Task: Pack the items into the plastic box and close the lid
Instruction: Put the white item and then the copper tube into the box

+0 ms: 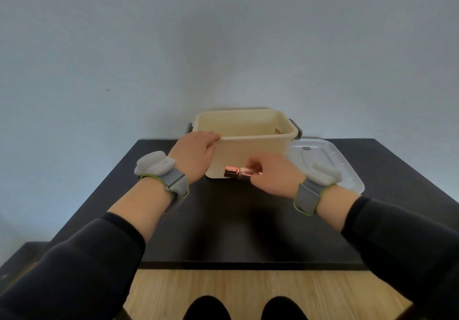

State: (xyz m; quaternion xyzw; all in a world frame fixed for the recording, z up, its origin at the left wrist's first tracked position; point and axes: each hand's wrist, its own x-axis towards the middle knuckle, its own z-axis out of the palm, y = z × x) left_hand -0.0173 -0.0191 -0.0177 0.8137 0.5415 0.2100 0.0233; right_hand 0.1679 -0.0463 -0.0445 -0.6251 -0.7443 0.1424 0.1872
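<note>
Left hand [196, 153]: grip closed over the near-left rim of the box [238, 157], steadying it; if it slackens, the light box could slide on the worktop [248, 220].
Box: open, far centre; something small shows inside, too unclear to name.
Right hand [270, 173]: pinches a shiny copper tube [236, 172] low at the box's near wall; a slippery surface could slip out or knock the wall before clearing the rim.
Lid [330, 163]: flat, right of box, not fitted.
</note>
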